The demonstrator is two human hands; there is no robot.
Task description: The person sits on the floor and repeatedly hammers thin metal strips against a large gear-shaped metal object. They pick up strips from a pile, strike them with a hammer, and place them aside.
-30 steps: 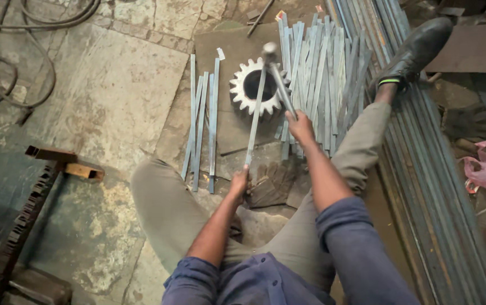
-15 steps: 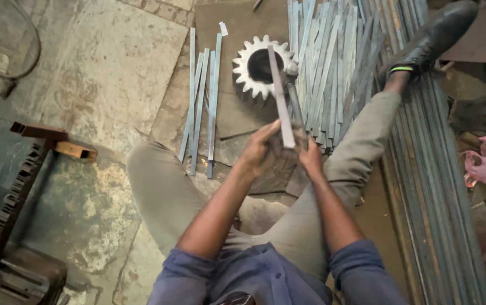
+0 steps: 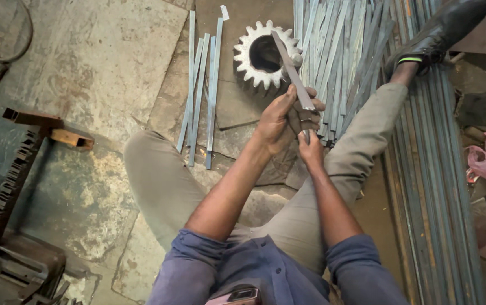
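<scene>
My left hand (image 3: 279, 120) is closed around the middle of a flat grey metal strip (image 3: 288, 65). Just below it, my right hand (image 3: 310, 149) grips the strip's near end. The strip slants up and to the left, and its far end lies over the hole of a large pale toothed gear (image 3: 248, 59) standing on the floor. Both hands hover above my knees, in front of the gear.
A small bundle of similar strips (image 3: 200, 96) lies left of the gear, and a big pile of strips (image 3: 344, 62) lies right of it. Long steel bars (image 3: 440, 186) run along the right. My shoe (image 3: 446, 28) rests on them. Rusty metal frames (image 3: 28, 147) stand at left.
My left hand has slid up the strip to join my right hand. The strip has tilted so that its tip now points over the gear. The view has shifted closer.
</scene>
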